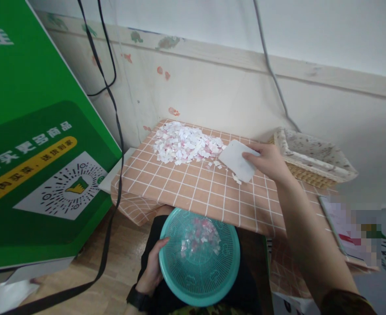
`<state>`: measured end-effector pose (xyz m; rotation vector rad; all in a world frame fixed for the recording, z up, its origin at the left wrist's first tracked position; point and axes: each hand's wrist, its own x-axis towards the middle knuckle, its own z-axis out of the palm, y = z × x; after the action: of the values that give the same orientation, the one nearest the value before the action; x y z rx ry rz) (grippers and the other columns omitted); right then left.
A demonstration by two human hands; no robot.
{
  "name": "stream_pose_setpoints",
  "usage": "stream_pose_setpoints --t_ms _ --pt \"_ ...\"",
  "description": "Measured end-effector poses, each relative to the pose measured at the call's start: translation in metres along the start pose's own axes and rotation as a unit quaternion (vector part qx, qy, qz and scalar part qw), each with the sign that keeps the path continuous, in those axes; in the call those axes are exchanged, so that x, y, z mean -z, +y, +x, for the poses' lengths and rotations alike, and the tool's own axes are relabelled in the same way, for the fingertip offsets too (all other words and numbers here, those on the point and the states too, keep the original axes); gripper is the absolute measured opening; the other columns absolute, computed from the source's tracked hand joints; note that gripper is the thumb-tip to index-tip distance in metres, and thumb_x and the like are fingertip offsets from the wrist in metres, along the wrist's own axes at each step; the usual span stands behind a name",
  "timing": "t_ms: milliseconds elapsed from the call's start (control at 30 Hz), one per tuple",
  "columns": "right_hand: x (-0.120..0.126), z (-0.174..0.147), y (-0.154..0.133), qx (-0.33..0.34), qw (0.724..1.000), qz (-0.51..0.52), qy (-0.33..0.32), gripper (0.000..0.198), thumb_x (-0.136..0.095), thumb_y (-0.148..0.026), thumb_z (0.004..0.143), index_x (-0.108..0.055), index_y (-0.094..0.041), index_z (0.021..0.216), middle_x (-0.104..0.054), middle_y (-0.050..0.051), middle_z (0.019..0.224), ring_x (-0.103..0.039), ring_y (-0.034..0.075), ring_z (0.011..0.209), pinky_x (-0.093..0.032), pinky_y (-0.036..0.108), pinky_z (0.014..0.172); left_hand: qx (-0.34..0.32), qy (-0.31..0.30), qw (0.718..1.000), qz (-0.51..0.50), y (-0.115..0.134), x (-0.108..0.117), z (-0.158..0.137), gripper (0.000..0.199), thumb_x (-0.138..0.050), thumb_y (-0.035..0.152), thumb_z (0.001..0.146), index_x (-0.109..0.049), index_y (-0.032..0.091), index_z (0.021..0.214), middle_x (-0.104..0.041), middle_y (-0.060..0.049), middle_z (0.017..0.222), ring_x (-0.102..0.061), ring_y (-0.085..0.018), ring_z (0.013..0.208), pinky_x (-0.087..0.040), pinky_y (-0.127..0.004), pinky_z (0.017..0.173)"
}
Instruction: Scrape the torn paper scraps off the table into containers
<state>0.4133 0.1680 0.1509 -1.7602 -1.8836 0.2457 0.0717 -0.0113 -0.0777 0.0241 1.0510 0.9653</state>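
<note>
My left hand [154, 263] is closed on the rim of a teal plastic basket [199, 284], which rests on my lap below the table edge. Small pink and white paper scraps [201, 236] lie in the bottom of the basket. Over the table, my right hand [268, 159] grips a flat white scraper [237, 159] with rounded corners. The scraper is tilted against the tablecloth, its left end beside a broad pile of white and pink paper scraps [186, 144]. A few loose scraps [236, 178] lie along its lower edge.
A brown checked tablecloth [193, 188] covers the table, which stands against the wall. At the right is a lined wicker basket [306, 173], with a partly blurred flat item [342, 232] nearer me. A green sign [32, 144] stands left, and a black strap [117, 131] hangs before it.
</note>
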Motion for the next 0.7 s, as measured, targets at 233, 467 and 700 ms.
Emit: stream_pose_setpoints --t_ms 233,467,700 --pt "0.004 -0.008 0.01 0.016 0.997 0.055 -0.057 0.036 -0.06 -0.032 0.081 -0.076 -0.016 0.108 -0.076 0.005 0.093 -0.069 0.023 0.08 -0.051 0.03 0.066 -0.002 -0.008 1.0 -0.007 0.001 -0.002 0.001 0.022 -0.083 0.03 0.06 -0.076 0.012 0.069 -0.074 -0.007 0.066 -0.066 -0.021 0.059 -0.055 -0.033 0.063" --pt "0.016 -0.013 0.011 0.022 0.994 0.059 -0.086 0.036 -0.06 -0.033 0.082 -0.076 -0.015 0.108 -0.076 0.006 0.096 -0.069 0.024 0.083 -0.052 0.031 0.068 0.005 0.003 1.0 -0.012 -0.001 0.002 0.001 0.022 -0.083 0.03 0.059 -0.076 0.011 0.069 -0.074 -0.007 0.066 -0.066 -0.021 0.058 -0.056 -0.033 0.064" --pt "0.01 -0.015 0.011 0.003 0.996 0.082 -0.047 0.037 -0.06 -0.034 0.082 -0.076 -0.014 0.108 -0.076 0.006 0.09 -0.068 0.023 0.076 -0.051 0.029 0.062 0.002 -0.02 1.0 -0.017 0.0 0.002 0.002 0.022 -0.085 0.029 0.06 -0.076 0.011 0.069 -0.074 -0.007 0.066 -0.066 -0.02 0.059 -0.055 -0.031 0.064"
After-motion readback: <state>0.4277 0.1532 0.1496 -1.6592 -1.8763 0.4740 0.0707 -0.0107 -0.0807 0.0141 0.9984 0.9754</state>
